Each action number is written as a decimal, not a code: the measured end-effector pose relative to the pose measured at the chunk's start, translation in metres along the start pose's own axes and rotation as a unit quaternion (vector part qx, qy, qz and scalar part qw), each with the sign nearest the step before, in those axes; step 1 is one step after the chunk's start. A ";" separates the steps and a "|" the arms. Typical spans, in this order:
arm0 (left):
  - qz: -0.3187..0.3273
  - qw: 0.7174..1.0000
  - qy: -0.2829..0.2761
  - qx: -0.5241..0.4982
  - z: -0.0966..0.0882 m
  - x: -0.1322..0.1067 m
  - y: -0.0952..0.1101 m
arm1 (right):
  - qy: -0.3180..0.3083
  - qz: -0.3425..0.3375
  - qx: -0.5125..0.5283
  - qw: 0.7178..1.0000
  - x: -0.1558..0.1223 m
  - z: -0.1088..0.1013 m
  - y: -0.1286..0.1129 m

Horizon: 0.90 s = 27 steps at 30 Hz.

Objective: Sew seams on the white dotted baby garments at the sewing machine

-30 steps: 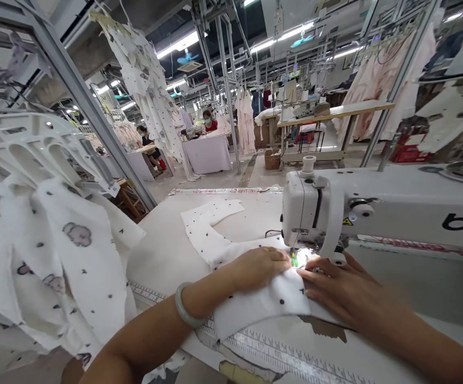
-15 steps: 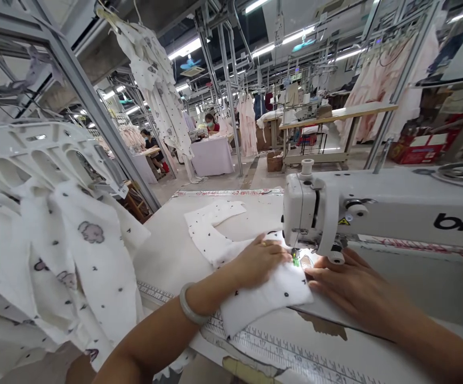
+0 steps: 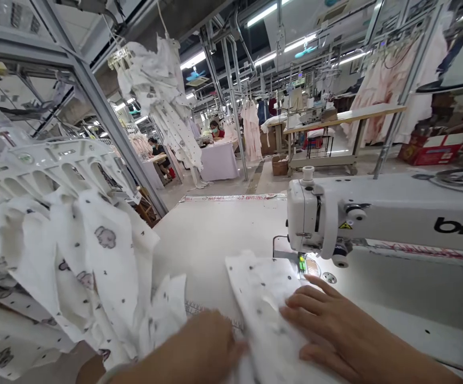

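A white printed fabric piece (image 3: 255, 298) lies on the sewing table, its far edge near the lit presser foot (image 3: 302, 263) of the sewing machine (image 3: 311, 213). My right hand (image 3: 331, 325) rests over the fabric's right side with fingers spread. Smeared by motion, my left hand (image 3: 209, 341) is at the fabric's near left side, lower in the view. Its fingers do not show clearly, so I cannot make out whether it grips the cloth. Left of it is another printed fabric part (image 3: 169, 301), partly blurred.
Printed fabric pieces (image 3: 105, 256) hang from a white clip hanger (image 3: 71, 154) at the left. A measuring tape (image 3: 203, 309) runs along the table's near side. Behind stand a metal post (image 3: 115, 133), a wooden-topped workstation (image 3: 347, 114) and co-workers seated farther back.
The fabric has come away from under the machine head towards me and turned. My left hand has moved back, down and left; my right hand has shifted nearer, onto the fabric.
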State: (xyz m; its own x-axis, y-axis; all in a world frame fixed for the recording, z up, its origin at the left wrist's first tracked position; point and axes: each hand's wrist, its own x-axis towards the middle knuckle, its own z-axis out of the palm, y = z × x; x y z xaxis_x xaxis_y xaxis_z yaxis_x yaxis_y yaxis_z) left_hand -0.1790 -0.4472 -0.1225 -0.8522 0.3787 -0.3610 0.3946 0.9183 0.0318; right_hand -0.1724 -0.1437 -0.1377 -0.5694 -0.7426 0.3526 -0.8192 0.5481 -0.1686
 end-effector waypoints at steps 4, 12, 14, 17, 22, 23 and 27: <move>0.247 0.968 0.036 0.020 0.009 -0.009 0.040 | 0.025 -0.002 -0.072 0.997 -0.004 0.014 0.018; 0.262 0.958 0.112 -0.036 -0.009 0.069 0.046 | 0.131 0.005 -0.138 0.982 -0.021 0.013 0.039; 0.210 0.970 0.112 -0.042 -0.008 0.074 0.037 | 0.120 -0.004 -0.129 0.984 -0.020 0.011 0.039; 0.210 0.969 0.129 -0.013 -0.015 0.071 0.031 | 0.102 -0.013 -0.128 0.986 -0.018 0.013 0.039; 0.363 0.919 0.152 0.034 -0.029 0.080 0.039 | 0.071 0.007 -0.114 0.991 -0.016 0.012 0.037; 0.380 0.914 0.142 0.028 -0.030 0.085 0.042 | 0.069 0.010 -0.115 0.991 -0.016 0.010 0.038; 0.379 0.916 0.132 -0.002 -0.024 0.100 0.051 | 0.075 0.015 -0.113 0.991 -0.020 0.009 0.046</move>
State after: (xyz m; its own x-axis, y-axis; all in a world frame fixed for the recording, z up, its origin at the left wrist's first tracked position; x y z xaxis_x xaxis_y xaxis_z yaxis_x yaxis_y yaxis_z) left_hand -0.2523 -0.3598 -0.1347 -0.3875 0.9219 0.0046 0.9065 0.3801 0.1838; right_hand -0.1990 -0.1072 -0.1604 -0.5624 -0.6684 0.4867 -0.7564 0.6537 0.0237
